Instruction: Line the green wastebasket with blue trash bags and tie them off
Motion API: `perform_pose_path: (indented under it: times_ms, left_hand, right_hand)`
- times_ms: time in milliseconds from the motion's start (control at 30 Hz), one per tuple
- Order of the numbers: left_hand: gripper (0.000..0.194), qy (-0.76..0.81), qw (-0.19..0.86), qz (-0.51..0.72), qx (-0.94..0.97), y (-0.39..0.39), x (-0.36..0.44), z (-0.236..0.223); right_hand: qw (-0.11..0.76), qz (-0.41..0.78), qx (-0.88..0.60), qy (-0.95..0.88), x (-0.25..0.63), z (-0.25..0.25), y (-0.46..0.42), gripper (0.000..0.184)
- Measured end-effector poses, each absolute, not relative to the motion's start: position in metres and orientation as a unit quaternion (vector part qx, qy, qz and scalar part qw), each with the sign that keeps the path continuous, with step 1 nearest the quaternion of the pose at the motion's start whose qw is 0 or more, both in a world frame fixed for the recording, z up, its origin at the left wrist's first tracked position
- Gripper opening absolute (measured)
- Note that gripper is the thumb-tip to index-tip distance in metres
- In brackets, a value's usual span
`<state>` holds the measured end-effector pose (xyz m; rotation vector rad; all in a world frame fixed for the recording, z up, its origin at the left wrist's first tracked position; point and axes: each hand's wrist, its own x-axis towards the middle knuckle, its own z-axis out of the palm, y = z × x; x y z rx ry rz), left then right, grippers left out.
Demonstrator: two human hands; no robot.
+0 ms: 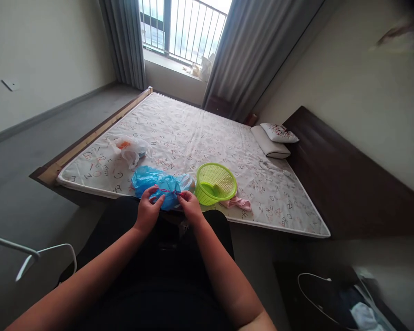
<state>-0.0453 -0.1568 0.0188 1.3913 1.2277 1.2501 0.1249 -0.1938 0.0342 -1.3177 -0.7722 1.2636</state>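
Observation:
A crumpled blue plastic bag [145,178] lies at the near edge of the mattress, in front of my lap. Across it runs a thin red string [164,191]. My left hand [149,210] is closed in a pinch at the string's left end. At the right end, my right hand [192,208] pinches the string close against the blue plastic. Just right of the bag, a lime-green mesh basket [207,196] leans tilted, its opening facing up and toward the right. A pink cloth [240,202] lies partly behind the basket.
The mattress [193,131] carries a white plastic bag [133,149] with something orange, and pillows [271,140] by the dark headboard [348,170]. A white metal rod [12,243] stands at lower left. Lower right, a white cable [312,301] lies on a dark surface.

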Motion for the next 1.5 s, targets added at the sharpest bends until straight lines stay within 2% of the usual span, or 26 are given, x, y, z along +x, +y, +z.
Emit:
perform_pose_path:
  times_ms: [100,233,333,533,600,667,733,767,833,933,1000,1100,1167,1233,1400,1500]
  left_hand:
    - [0.052,0.515,0.447,0.465,0.564,-0.172,-0.058,0.007]
    - [0.059,0.461,0.527,0.414,0.582,-0.17,-0.061,-0.005]
    - [0.054,0.442,0.562,0.394,0.578,-0.165,-0.055,-0.01]
    - [0.038,0.436,0.522,0.393,0.619,-0.17,-0.052,-0.012]
    - [0.036,0.443,0.511,0.39,0.625,-0.171,-0.055,-0.011]
    - [0.034,0.455,0.497,0.393,0.625,-0.171,-0.057,-0.01]
    - [0.033,0.471,0.481,0.4,0.621,-0.169,-0.057,-0.01]
    - [0.032,0.478,0.474,0.405,0.618,-0.168,-0.057,-0.01]
    - [0.029,0.482,0.464,0.411,0.62,-0.166,-0.056,-0.01]
    - [0.026,0.453,0.467,0.412,0.638,-0.166,-0.054,-0.01]
    - [0.027,0.424,0.495,0.409,0.639,-0.169,-0.052,-0.01]
    - [0.033,0.398,0.563,0.392,0.609,-0.177,-0.05,-0.01]
    - [0.036,0.384,0.6,0.379,0.591,-0.182,-0.049,-0.011]
    - [0.037,0.371,0.62,0.374,0.581,-0.182,-0.049,-0.012]
    - [0.042,0.38,0.655,0.348,0.552,-0.17,-0.046,-0.016]
    - [0.051,0.377,0.684,0.317,0.537,-0.167,-0.043,-0.02]
  right_hand:
    - [0.569,0.525,-0.555,-0.305,0.111,0.027,-0.206,0.047]
    - [0.519,0.532,-0.564,-0.36,0.106,0.018,-0.22,0.038]
    - [0.481,0.534,-0.582,-0.38,0.11,0.015,-0.227,0.031]
    - [0.498,0.421,-0.704,-0.282,0.133,0.027,-0.232,0.032]
    - [0.431,0.433,-0.711,-0.348,0.146,0.041,-0.237,0.03]
    - [0.326,0.479,-0.673,-0.46,0.161,0.06,-0.245,0.027]
    - [0.273,0.504,-0.621,-0.535,0.175,0.081,-0.252,0.028]
    - [0.275,0.509,-0.609,-0.542,0.18,0.091,-0.254,0.032]
    - [0.337,0.479,-0.628,-0.512,0.183,0.103,-0.253,0.037]
    - [0.43,0.333,-0.657,-0.522,0.171,0.104,-0.244,0.025]
    - [0.405,0.263,-0.636,-0.601,0.155,0.093,-0.237,0.016]
    - [0.308,0.251,-0.613,-0.683,0.133,0.069,-0.233,0.026]
    - [0.28,0.251,-0.625,-0.684,0.126,0.056,-0.234,0.032]
    - [0.287,0.252,-0.638,-0.669,0.125,0.046,-0.235,0.03]
    - [0.348,0.282,-0.64,-0.624,0.133,0.037,-0.234,0.003]
    - [0.377,0.316,-0.634,-0.597,0.134,0.038,-0.234,0.006]
